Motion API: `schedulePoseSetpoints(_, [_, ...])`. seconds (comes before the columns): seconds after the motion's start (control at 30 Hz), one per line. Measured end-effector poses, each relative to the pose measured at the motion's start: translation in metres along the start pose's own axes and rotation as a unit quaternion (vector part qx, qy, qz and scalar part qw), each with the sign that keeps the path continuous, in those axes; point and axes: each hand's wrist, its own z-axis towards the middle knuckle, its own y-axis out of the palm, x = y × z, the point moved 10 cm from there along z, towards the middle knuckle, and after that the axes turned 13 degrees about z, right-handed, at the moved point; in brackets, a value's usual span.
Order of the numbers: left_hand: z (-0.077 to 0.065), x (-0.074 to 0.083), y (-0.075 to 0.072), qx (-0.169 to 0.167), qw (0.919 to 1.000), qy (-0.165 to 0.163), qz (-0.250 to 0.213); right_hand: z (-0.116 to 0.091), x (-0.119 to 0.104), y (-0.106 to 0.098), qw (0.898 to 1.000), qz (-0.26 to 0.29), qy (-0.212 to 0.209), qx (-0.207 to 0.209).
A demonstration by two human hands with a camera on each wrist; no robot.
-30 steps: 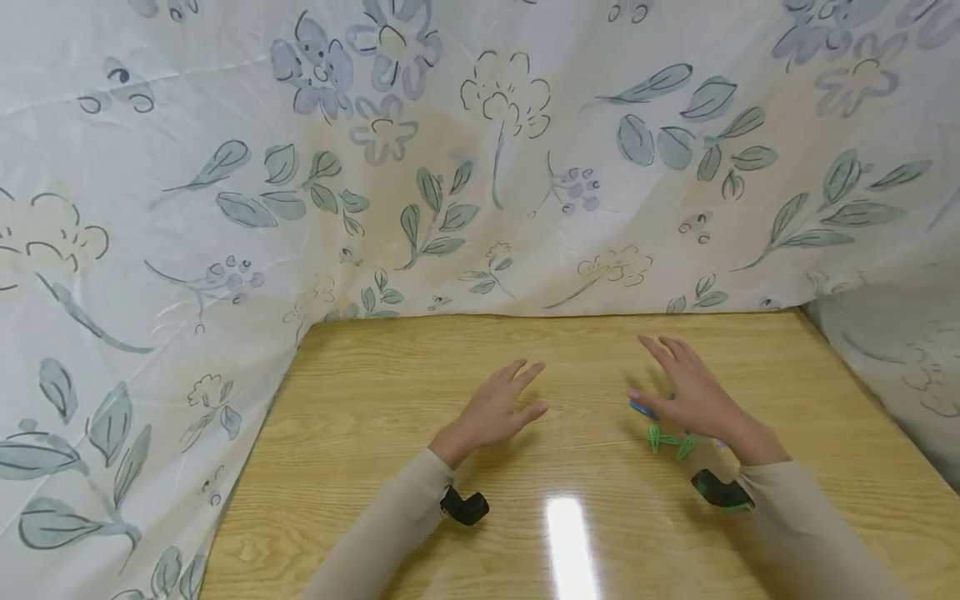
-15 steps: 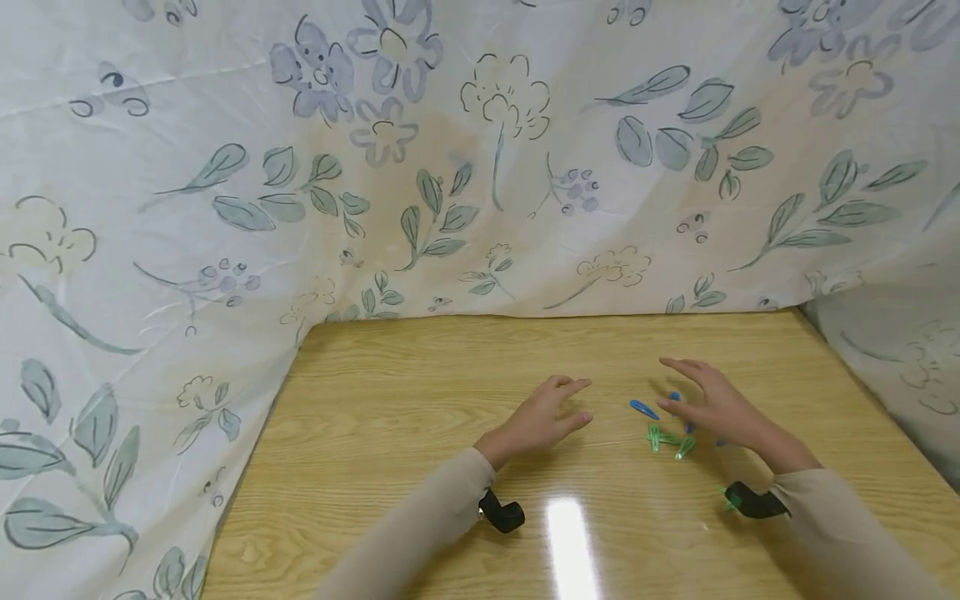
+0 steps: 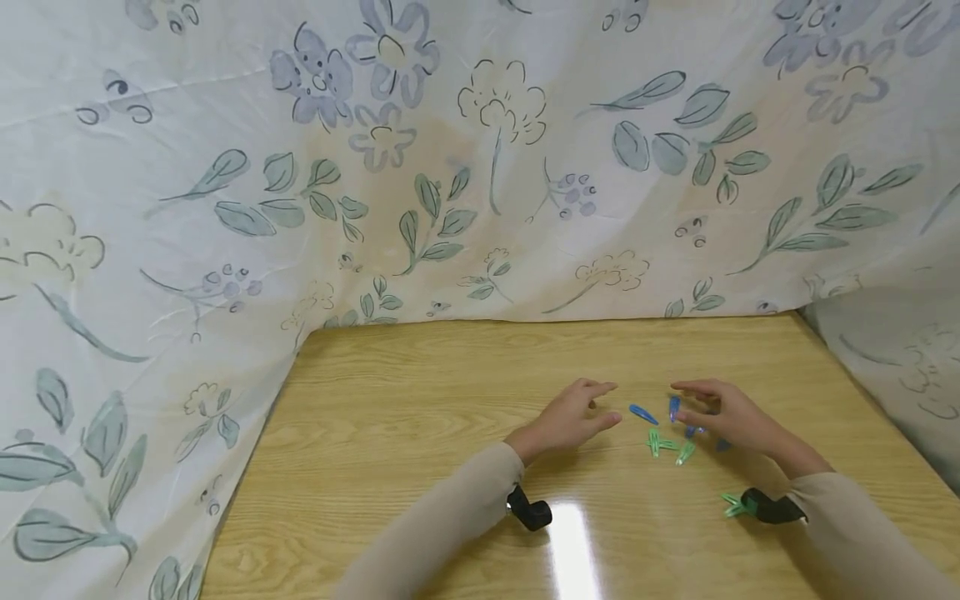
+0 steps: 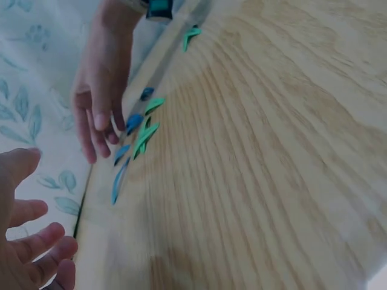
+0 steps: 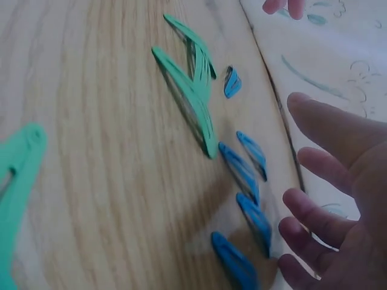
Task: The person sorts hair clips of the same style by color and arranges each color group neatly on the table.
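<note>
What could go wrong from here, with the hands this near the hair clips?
Several blue clips lie close together near the right hand, so its fingers might catch more than one.
Some green clips appear to touch, so lifting one may drag another.
A lone green clip shows beside the black wrist camera, which might brush it.

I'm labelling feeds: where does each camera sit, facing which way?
Head: on the head, facing forward and down at the table; left grip, right grip, sleeves.
Left wrist: on that wrist, facing across the table; both grips show.
Right wrist: on that wrist, facing clips; right grip, left fingertips show.
Wrist views share clips and floral cloth.
</note>
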Motion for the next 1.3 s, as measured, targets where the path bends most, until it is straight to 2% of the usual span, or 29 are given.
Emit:
schedulePoseSetpoints(0.27, [0.016, 0.005, 0.015, 0.003, 0.9996, -0.017, -0.021, 0.003, 0.015, -0.002, 1.000, 0.012, 0.010, -0.005])
schedulePoseSetpoints(0.5, [0.026, 0.007, 0.019, 0.022, 0.9987, -0.016, -0.043, 0.002, 0.022, -0.003, 1.000, 0.029, -0.002, 0.003])
schedulePoseSetpoints(0.73, [0.030, 0.001, 0.027, 0.028, 0.9974, -0.044, -0.049, 0.003, 0.020, -0.003, 0.999, 0.031, -0.024, 0.012])
schedulePoseSetpoints(0.93, [0.033, 0.000, 0.030, 0.039, 0.9958, -0.071, -0.043, 0.005, 0.019, -0.002, 0.999, 0.030, -0.015, 0.010])
schedulePoseSetpoints(1.1, [0.036, 0.002, 0.031, 0.055, 0.9949, -0.078, -0.032, 0.005, 0.018, -0.002, 1.000, 0.022, -0.006, 0.013])
schedulePoseSetpoints(1.3, [0.040, 0.006, 0.036, 0.057, 0.9950, -0.076, -0.032, 0.003, 0.020, -0.002, 1.000, 0.025, -0.004, 0.016])
